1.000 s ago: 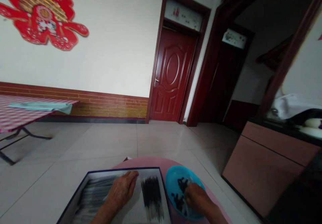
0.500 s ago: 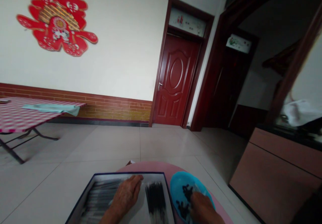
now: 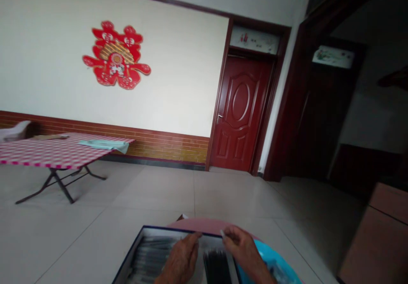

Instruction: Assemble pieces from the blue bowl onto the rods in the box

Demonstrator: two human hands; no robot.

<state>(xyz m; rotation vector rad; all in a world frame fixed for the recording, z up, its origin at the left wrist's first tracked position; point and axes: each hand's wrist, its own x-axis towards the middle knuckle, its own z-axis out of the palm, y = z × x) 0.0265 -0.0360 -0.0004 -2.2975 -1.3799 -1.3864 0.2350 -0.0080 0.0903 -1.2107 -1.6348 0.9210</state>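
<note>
A shallow dark-rimmed box (image 3: 126,256) lies at the bottom centre, with blurred grey thin sticks (image 3: 151,254) on its left side and a bundle of black thin pieces (image 3: 217,267) on its right. Over the middle of the box is my left hand (image 3: 182,256), fingers pressed together; what they pinch is too small to name. My right hand (image 3: 242,250) is above the box's right edge, thumb and fingers pinching a small whitish piece (image 3: 222,233). A blue bowl (image 3: 280,260) with dark and clear items inside sits partly behind my right forearm.
The box and bowl rest on a round pink surface (image 3: 204,223). At the left stands a folding table (image 3: 63,152) with a checked cover and a pale green cloth (image 3: 105,144). A brown cabinet (image 3: 376,237) is at the right, a red door (image 3: 239,114) beyond.
My right hand has left the bowl and come over the box's right edge, near my left hand, with a whitish piece. The camera view has swung left.
</note>
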